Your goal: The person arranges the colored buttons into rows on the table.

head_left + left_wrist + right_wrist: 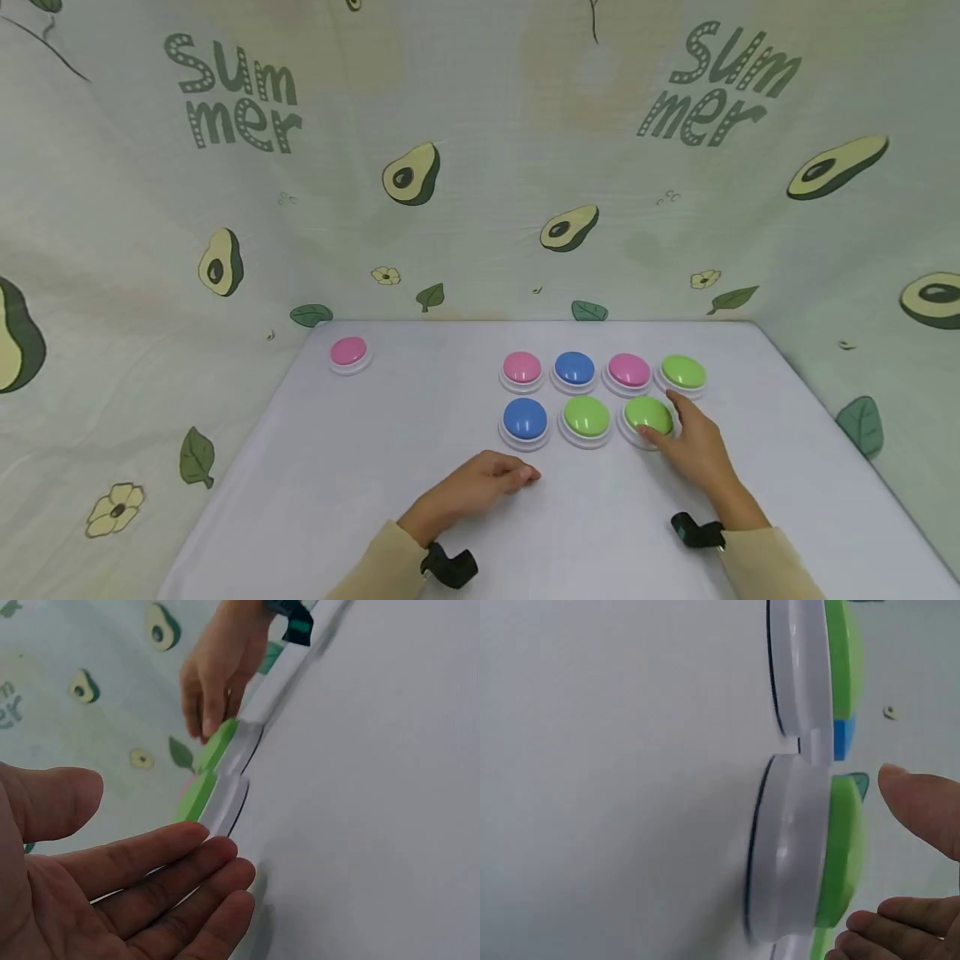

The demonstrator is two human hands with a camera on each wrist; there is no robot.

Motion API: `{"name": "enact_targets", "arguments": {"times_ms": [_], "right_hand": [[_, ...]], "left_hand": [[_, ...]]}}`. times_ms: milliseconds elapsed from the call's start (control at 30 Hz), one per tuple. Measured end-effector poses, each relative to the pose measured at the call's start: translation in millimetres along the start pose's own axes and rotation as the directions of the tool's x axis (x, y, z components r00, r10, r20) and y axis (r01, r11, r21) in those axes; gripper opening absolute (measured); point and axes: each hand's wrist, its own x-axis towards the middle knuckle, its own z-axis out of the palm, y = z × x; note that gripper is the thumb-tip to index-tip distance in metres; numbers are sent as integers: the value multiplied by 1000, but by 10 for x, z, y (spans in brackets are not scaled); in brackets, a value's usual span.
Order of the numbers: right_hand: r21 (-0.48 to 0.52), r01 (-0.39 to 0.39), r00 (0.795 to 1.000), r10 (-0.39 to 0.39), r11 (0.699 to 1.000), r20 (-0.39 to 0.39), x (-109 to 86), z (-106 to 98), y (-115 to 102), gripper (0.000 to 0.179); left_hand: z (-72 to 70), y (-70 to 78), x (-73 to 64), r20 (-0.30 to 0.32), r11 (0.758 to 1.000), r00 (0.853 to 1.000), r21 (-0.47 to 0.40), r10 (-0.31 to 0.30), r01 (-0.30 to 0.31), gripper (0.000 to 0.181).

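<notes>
My right hand hovers at the right green button of the front row, thumb and fingers spread apart around its dome. In the right wrist view, the thumb stands off from that button's green top, while the fingers lie close beside it; contact there is hard to tell. To its left are another green button and a blue button. My left hand is in front of the blue one, apart from it, holding nothing; its fingers look extended in the left wrist view.
Behind stands a row: a pink button, a blue button, a second pink button and a green button. Another pink button sits alone at the back left of the white table. An avocado-print cloth hangs behind.
</notes>
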Motion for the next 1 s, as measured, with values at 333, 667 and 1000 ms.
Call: {"name": "enact_targets", "arguments": {"times_ms": [333,667,1000], "right_hand": [[-18,160,984,-161,987,-78,6,264,-858,79],[134,374,927,-372,918,-43,115,1027,-1705,69],[244,338,895,-390,909,216,233,1702,-2149,65]], "left_hand": [[-1022,-311,-324,-252,1000,968,-18,20,-26,41],[-1921,-646,-266,-590,993,803,16,-86,118,45],[-2498,-868,-159,-735,965,650,-23,-194,262,68]]}}
